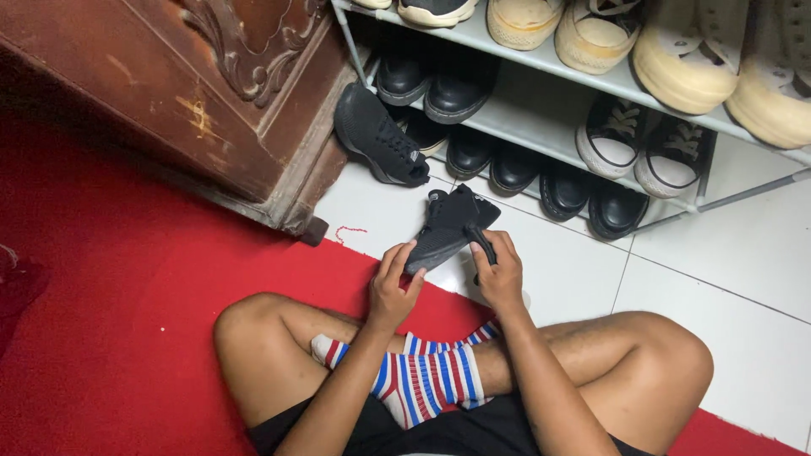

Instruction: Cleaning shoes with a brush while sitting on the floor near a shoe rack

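both hands grip black shoe, tilted.

Sitting cross-legged, both forearms reaching forward over the shins. Left hand has fingers curled up, tips pinching — thumb tucked underneath. Right hand sits just beside it, fingers wrapped shut in a grip — knuckles facing up, wrist straight.

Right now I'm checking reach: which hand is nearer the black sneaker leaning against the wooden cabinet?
Left. The left hand sits below the leaning sneaker; the right hand is farther off to its right.
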